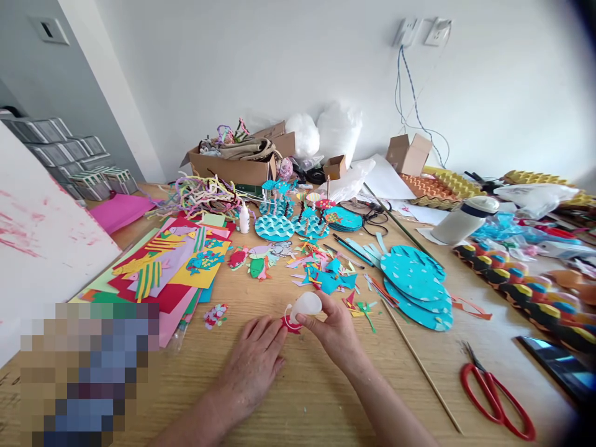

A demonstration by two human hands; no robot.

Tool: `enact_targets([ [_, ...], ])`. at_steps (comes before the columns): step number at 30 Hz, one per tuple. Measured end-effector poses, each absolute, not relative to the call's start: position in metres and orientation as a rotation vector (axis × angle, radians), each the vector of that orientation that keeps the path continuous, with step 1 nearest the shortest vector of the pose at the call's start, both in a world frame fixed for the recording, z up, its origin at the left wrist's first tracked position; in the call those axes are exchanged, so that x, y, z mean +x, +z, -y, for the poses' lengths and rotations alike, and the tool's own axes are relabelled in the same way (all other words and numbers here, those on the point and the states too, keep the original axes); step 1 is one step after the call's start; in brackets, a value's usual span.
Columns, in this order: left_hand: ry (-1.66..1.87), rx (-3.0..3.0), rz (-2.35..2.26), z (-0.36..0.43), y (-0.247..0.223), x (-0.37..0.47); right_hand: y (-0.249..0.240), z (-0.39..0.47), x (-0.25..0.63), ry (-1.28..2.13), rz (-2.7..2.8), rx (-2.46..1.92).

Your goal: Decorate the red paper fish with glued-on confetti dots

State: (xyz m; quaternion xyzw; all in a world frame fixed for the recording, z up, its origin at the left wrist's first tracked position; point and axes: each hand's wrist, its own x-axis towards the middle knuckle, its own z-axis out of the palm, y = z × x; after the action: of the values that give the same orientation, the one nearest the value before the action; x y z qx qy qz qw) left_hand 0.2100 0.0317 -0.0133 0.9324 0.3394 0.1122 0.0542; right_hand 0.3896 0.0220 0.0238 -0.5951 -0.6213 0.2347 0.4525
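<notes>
Pinched between the thumb and fingers of your right hand (338, 329) is a soft, translucent white squeeze bottle (308, 303) with a pale loop at its nozzle end. It is tilted low, nozzle toward your left hand (254, 363); whether anything is flowing cannot be seen. Directly under the nozzle end lies a small red cut-paper piece (293, 328), flat on the wooden table (288, 410). Your left hand is not closed around anything: its fingers are extended, with their tips at the near-left edge of the paper.

Caution: excess squeeze on the thin wall could release too much liquid, flooding the paper and wetting your left fingertips. A wet fingertip could then lift or drag the piece. Light left-hand pressure could let the nozzle push it askew. The loop could catch its edge.

Left of the grip, a heap of small multicoloured paper bits (215, 315) sits close enough to stick to a stray drip or be scattered by your left hand. Beyond the bottle, loose blue paper offcuts (330, 277) carry the same risk. Right of your wrist, a thin wooden stick (423, 366) could roll if your forearm swings outward; farther right lie red-handled metal scissors (491, 391), blades pointing away from you.
</notes>
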Motion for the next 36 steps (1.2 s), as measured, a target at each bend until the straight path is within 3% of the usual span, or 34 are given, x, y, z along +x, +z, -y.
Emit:
enact_targets([
  [36, 0.375, 2.891, -1.034, -0.0324, -0.0202, 0.2102, 0.0201, -0.0302, 0.3795, 0.619, 1.444, -1.452],
])
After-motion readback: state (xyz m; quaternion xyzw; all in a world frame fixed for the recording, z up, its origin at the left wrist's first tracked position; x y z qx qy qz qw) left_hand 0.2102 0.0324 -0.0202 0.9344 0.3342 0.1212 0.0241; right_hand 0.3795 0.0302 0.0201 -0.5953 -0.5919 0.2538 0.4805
